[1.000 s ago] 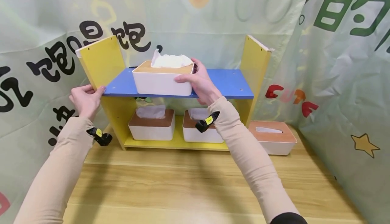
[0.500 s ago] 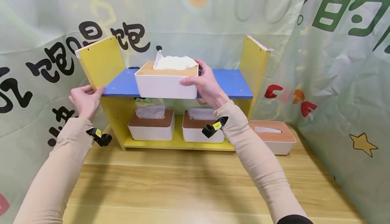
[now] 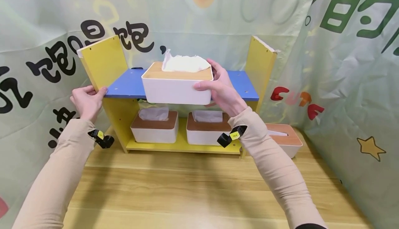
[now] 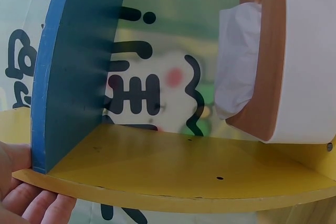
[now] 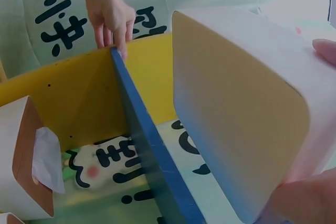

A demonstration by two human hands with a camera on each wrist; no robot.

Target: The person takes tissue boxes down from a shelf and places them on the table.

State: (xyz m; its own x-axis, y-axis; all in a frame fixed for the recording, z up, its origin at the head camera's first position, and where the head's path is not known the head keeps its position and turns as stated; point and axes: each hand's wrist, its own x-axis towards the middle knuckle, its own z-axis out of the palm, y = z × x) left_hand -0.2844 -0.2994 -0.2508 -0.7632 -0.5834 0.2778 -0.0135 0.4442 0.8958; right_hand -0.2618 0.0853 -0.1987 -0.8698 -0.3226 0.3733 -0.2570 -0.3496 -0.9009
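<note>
My right hand [image 3: 225, 89] grips the right end of a white tissue box [image 3: 177, 91] with a light wooden lid and a tissue sticking out. The box is held at the front of the blue shelf board [image 3: 131, 83], its bare underside [image 5: 236, 114] facing the right wrist view. My left hand [image 3: 88, 102] holds the front edge of the yellow side panel [image 3: 103, 61], where the blue board meets it. In the left wrist view its thumb [image 4: 18, 157] lies by the blue board's edge, with the fingers on the panel's outer side.
Two tissue boxes with darker brown lids, one left [image 3: 154, 128] and one right [image 3: 204, 132], stand on the yellow bottom board [image 3: 174, 148]. Another tissue box [image 3: 288, 137] sits on the wooden table [image 3: 174, 187], right of the shelf. A printed cloth [image 3: 224, 10] hangs behind.
My right hand has brought the tissue box toward me and to the right, off the blue board's front part. The left hand has stayed on the side panel.
</note>
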